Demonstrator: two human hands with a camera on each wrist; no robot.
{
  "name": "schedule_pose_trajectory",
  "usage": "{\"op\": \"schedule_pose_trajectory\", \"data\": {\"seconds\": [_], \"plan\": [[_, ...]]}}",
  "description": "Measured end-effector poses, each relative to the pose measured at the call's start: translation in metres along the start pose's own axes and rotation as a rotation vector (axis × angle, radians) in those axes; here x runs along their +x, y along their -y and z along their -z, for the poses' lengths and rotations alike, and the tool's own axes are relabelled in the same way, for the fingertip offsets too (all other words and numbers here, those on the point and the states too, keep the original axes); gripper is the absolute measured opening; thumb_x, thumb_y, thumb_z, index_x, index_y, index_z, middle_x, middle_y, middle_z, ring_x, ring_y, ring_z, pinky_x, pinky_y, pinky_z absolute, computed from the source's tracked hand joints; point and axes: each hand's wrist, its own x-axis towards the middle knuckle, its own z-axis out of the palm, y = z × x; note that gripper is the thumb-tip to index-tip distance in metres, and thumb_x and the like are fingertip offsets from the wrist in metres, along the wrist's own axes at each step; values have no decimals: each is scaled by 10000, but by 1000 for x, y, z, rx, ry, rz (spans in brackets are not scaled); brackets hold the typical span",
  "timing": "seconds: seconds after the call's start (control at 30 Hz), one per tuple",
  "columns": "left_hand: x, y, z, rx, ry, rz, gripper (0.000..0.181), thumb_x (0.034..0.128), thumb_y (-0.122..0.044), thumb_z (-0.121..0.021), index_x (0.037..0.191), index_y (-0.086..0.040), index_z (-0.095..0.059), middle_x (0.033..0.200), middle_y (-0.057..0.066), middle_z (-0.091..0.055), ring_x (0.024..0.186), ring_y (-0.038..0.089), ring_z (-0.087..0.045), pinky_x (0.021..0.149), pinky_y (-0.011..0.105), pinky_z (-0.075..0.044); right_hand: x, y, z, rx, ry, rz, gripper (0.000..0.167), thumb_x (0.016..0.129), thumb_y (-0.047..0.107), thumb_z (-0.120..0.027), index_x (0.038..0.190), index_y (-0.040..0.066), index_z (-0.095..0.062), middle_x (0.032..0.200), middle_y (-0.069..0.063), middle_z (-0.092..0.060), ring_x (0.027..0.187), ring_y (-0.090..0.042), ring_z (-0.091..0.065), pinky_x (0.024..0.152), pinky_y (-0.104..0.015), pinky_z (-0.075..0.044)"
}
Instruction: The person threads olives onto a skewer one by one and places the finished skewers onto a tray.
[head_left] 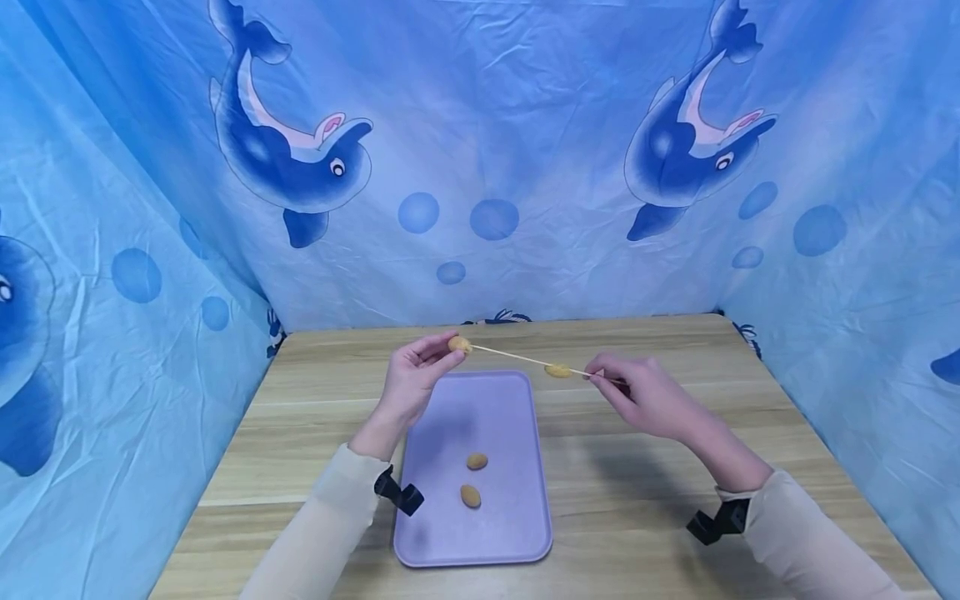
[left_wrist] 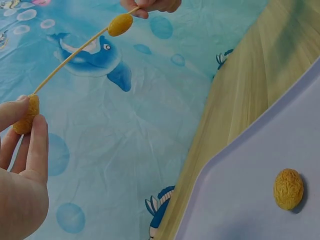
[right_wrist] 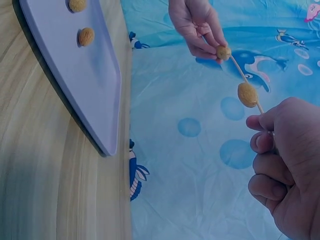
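Observation:
Between thumb and fingertips my left hand [head_left: 411, 372] pinches a wrinkled, yellow-brown oval piece like a dried fruit [left_wrist: 31, 115]. The tip of a thin wooden skewer [head_left: 510, 355] meets this piece; how deep it goes in cannot be seen. My right hand [right_wrist: 295, 160] grips the skewer's other end with curled fingers. A second such oval piece [right_wrist: 247, 95] is threaded on the skewer, close to the right fingertips. Both hands are raised above the table, over the far end of a purple tray [head_left: 517, 533] and to its right.
Two more wrinkled oval pieces lie apart on the tray, one piece [head_left: 477, 461] a little farther back than the other piece [head_left: 470, 496]. The tray rests on a wooden table [head_left: 637, 517]. Blue curtains [head_left: 465, 150] printed with dolphins enclose the table at the back and sides.

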Motion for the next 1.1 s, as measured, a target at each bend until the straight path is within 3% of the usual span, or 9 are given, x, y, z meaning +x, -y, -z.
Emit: {"op": "schedule_pose_trajectory", "data": {"seconds": [0.13,0.23,0.37,0.47,0.63,0.87,1.1], "plan": [[-1,1,0,-17,27,-35,442,901,198,-686,1336,163,-612,1069,-61,-800,993,93,-738,930,216,-639,2,1,0,-10,-3,4,154,1012,12,-683,1051,151,-737,676,148,-509,545,74,-324,462,-168,-379],[-2,2,1,-25,55,-51,424,896,203,-689,1286,37,-716,1077,-58,-797,996,97,-735,915,210,-640,2,3,0,-17,-5,8,150,1009,12,-688,1059,141,-746,725,125,-581,549,76,-337,464,-169,-392],[-3,5,2,-43,69,-53,445,915,186,-685,1099,-197,-814,1065,-62,-798,982,86,-739,901,198,-639,3,4,0,-28,-9,11,149,1004,5,-690,1064,126,-754,765,102,-629,552,80,-337,462,-168,-395],[-4,6,1,-59,63,-39,449,935,164,-679,1059,-243,-823,1039,-59,-801,963,79,-744,897,197,-639,3,4,-1,-36,-8,7,151,1001,3,-693,1064,121,-763,757,100,-633,550,83,-333,460,-166,-391],[-5,7,-1,-78,43,-21,399,931,177,-670,1081,-169,-802,1021,-57,-812,951,78,-760,907,204,-641,4,5,-1,-41,7,12,159,1006,9,-690,1082,121,-773,753,99,-640,543,85,-331,450,-164,-389],[-5,6,0,-59,70,-6,405,916,194,-665,1038,-170,-793,1011,-65,-816,948,75,-758,894,198,-642,5,4,-4,-56,28,28,189,1015,-11,-658,1106,101,-780,807,51,-714,533,102,-286,447,-154,-371],[-7,7,0,-5,60,-13,295,900,131,-756,1184,51,-755,999,-41,-819,939,99,-762,885,219,-651,5,4,-8,-27,3,12,239,986,-22,-698,1166,86,-813,851,8,-779,522,107,-279,430,-150,-355]]}}
